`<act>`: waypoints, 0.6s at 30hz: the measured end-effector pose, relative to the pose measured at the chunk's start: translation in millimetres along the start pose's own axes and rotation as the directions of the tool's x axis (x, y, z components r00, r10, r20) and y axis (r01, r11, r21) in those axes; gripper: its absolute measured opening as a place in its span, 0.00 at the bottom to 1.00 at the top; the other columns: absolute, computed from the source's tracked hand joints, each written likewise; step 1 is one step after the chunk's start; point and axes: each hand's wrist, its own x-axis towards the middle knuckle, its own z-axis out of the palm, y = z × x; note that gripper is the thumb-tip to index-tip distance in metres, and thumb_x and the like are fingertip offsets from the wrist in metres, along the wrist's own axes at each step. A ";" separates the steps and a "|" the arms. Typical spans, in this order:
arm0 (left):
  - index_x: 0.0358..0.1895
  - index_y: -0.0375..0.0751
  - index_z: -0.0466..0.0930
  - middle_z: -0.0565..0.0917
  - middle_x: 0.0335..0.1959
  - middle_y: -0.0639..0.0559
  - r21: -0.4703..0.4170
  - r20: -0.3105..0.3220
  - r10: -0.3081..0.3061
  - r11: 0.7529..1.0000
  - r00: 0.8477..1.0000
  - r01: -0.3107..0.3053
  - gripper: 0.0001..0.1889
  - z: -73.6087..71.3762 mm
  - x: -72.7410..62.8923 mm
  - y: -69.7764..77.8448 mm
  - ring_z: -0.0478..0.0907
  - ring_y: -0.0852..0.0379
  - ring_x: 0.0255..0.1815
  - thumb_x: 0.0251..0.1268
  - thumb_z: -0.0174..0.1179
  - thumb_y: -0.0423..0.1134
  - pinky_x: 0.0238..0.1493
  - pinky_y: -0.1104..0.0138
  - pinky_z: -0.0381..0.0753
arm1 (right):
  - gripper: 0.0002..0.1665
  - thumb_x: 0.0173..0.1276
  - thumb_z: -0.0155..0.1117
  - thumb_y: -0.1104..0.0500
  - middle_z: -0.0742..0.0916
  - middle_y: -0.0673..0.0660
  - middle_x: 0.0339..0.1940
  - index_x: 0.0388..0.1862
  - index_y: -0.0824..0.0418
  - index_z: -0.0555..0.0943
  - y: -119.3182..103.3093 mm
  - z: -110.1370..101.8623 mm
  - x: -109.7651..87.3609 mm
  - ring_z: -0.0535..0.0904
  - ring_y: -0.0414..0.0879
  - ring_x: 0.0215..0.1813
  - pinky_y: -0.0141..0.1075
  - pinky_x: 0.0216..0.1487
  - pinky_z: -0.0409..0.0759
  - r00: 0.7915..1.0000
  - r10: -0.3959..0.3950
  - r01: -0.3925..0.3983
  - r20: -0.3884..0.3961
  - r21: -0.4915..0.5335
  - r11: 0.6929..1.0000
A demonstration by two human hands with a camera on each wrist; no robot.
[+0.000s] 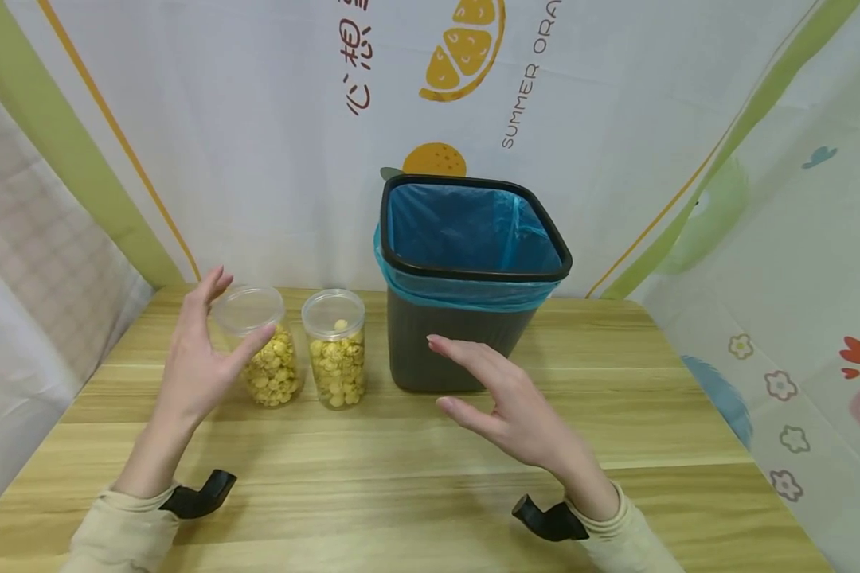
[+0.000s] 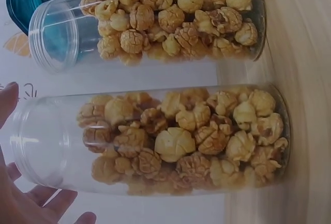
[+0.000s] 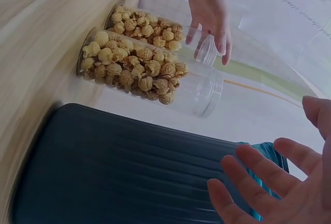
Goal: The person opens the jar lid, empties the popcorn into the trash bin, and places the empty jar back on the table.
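- Okay, far left: pale cloth [image 1: 43,263] hanging beside the table [image 1: 373,493].
- Left hand [image 1: 204,362]: thumb and fingers spread wide apart, at the upper part of the left jar, thumb crossing in front of it in the head view. Can't tell if skin touches plastic.
- Left sleeve [image 1: 122,529]: cream, with a black band piece [image 1: 199,495] at the wrist.
- Left jar [image 1: 272,370]: clear, upright on the table, pale lid [image 1: 249,309] on top. Popcorn [image 2: 176,144] fills the lower part; upper part is bare plastic.
- Right jar [image 1: 335,358]: same kind, upright, just beside the left jar — between it and the bin. Popcorn inside, bare plastic above.
- Bin [image 1: 412,342]: dark, upright near the back edge, black rim, blue liner [image 1: 466,294] folded over the outside.
- Right hand [image 1: 516,406]: raised in front of the bin, fingers slightly bent, thumb well apart from them; the right wrist view shows the fingers fanned out. Grip is loose, palm bare.
- Right sleeve [image 1: 634,537]: cream too.
- Back cloth [image 1: 272,159]: white, orange-slice print above the bin.
- Far right: side cloth [image 1: 817,302] — flowers, red hearts.
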 end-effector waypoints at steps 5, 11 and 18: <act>0.84 0.63 0.41 0.61 0.82 0.44 0.030 0.049 -0.025 0.999 0.998 0.024 0.56 -2.9 1.2 -3.8 0.57 0.33 0.81 0.60 0.73 0.48 0.74 0.29 0.55 | 0.40 0.72 0.68 0.55 0.78 0.54 0.75 0.80 0.49 0.66 0.1 1.8 -0.1 0.74 0.46 0.75 0.47 0.71 0.77 1.000 -0.009 0.009 -0.002 -0.013 1.000; 0.84 0.69 0.29 0.50 0.86 0.41 0.081 0.145 -0.141 0.988 0.979 0.130 0.65 -5.9 4.1 -7.5 0.51 0.23 0.81 0.55 0.76 0.54 0.67 0.21 0.53 | 0.39 0.72 0.68 0.54 0.79 0.53 0.74 0.80 0.49 0.66 0.8 2.6 2.5 0.74 0.46 0.75 0.47 0.70 0.78 1.000 -0.026 0.026 -0.010 -0.040 0.999; 0.84 0.51 0.33 0.56 0.77 0.22 0.041 0.201 -0.195 0.981 0.960 0.191 0.66 -1.8 5.2 -13.6 0.62 0.20 0.72 0.54 0.78 0.51 0.63 0.26 0.64 | 0.38 0.72 0.68 0.54 0.79 0.53 0.74 0.79 0.53 0.68 3.2 2.5 1.0 0.75 0.46 0.74 0.48 0.70 0.78 1.000 -0.017 0.016 -0.014 -0.054 0.998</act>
